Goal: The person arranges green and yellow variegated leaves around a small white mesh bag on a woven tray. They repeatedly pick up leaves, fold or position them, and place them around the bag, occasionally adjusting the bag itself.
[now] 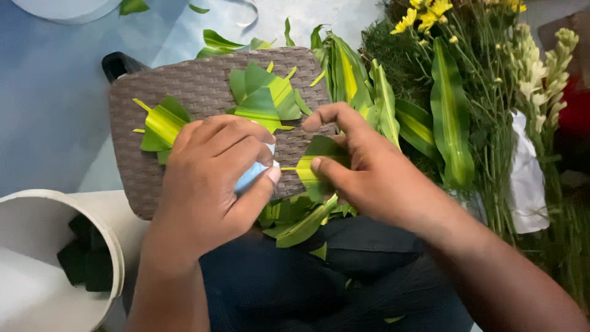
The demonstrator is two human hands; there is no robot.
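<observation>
Left hand [206, 184]: fingers curled shut around a small pale-blue object [251, 175], mostly hidden in the grip, its kind not clear

Right hand [369, 175]: thumb and fingers pinched on a folded green-and-yellow leaf piece [316, 166], pressing it against the board's near right edge, just beside the blue object

Woven grey-brown board [196, 86]: lies across the person's lap, dark handle at its far left corner; carries two more folded leaf pieces, one near the left edge [161, 123], one at the middle top [261, 98]

Loose striped leaf strips [301, 221]: heaped between the board and the dark trousers

Bundle of long variegated leaves [452, 117]: right of the board, with yellow flowers [424, 15] and pale budded stems [544, 74] beyond

White bucket [114, 246]: lower left, dark green blocks inside

Blue floor [43, 92]: under everything, a few leaf scraps on it
</observation>
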